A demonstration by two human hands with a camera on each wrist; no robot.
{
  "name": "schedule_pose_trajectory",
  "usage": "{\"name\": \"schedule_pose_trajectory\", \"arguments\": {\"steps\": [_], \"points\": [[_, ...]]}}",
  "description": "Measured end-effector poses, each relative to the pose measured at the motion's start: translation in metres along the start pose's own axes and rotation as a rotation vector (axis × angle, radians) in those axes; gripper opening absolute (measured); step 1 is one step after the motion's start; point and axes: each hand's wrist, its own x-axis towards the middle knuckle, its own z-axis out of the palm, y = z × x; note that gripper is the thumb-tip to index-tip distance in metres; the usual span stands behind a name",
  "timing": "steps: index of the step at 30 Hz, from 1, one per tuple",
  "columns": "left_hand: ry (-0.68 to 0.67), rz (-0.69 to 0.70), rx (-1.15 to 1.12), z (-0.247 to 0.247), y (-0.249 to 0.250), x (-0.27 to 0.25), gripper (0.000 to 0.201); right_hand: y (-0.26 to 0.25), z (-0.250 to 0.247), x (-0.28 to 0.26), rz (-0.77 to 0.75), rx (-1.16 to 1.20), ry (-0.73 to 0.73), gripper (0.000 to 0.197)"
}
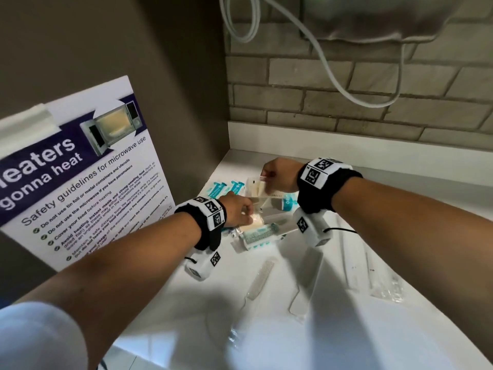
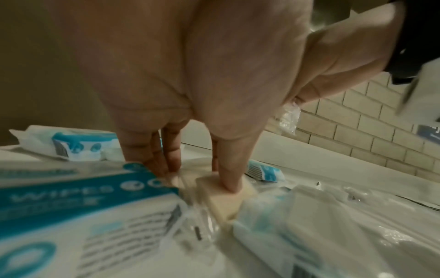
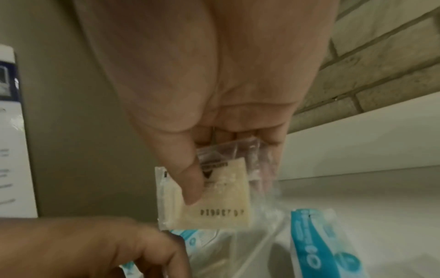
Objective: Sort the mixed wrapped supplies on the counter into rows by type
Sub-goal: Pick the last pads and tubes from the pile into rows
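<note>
A pile of mixed wrapped supplies lies in the corner of the white counter (image 1: 400,198). My left hand (image 1: 241,212) reaches down into the pile and pinches a cream bar in clear wrap (image 2: 223,199), thumb on top and fingers at its far edge. My right hand (image 1: 269,174) holds a second cream packet in clear wrap (image 3: 214,203) lifted above the pile, thumb in front and fingers behind. Teal and white wipes packets (image 1: 218,188) lie at the back of the pile, and another wipes packet (image 2: 71,197) sits right beside the left hand.
Wrapped white combs (image 1: 260,279) and a flat white wrapped item (image 1: 306,281) lie on the near counter. Long clear-wrapped items (image 1: 352,260) lie to the right. A microwave safety poster (image 1: 80,169) leans on the left wall. A brick wall (image 1: 346,89) with a hanging cable stands behind.
</note>
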Motion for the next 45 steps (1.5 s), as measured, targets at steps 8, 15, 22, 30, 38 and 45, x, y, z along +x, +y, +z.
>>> {"name": "schedule_pose_trajectory", "arguments": {"steps": [8, 15, 22, 30, 38, 45], "points": [[0.010, -0.159, -0.091, 0.005, -0.007, -0.004, 0.045, -0.001, 0.026, 0.038, 0.004, -0.152, -0.142, 0.035], [0.012, -0.212, -0.220, -0.009, -0.021, -0.013, 0.036, -0.012, 0.046, 0.057, -0.083, -0.143, -0.345, 0.061], [-0.009, -0.214, -0.186, -0.014, -0.034, -0.021, 0.026, -0.020, 0.057, 0.062, -0.074, -0.214, -0.428, 0.050], [0.091, -0.244, -0.230, -0.021, -0.029, -0.026, 0.020, -0.011, 0.052, 0.055, -0.073, -0.198, -0.391, 0.029], [0.374, -0.131, -0.380, -0.046, -0.023, -0.033, 0.021, -0.018, 0.049, 0.040, -0.088, -0.318, -0.259, 0.032], [0.460, -0.096, -0.515, -0.037, -0.025, -0.043, 0.022, -0.016, 0.055, 0.024, -0.034, -0.261, -0.149, 0.013]]}}
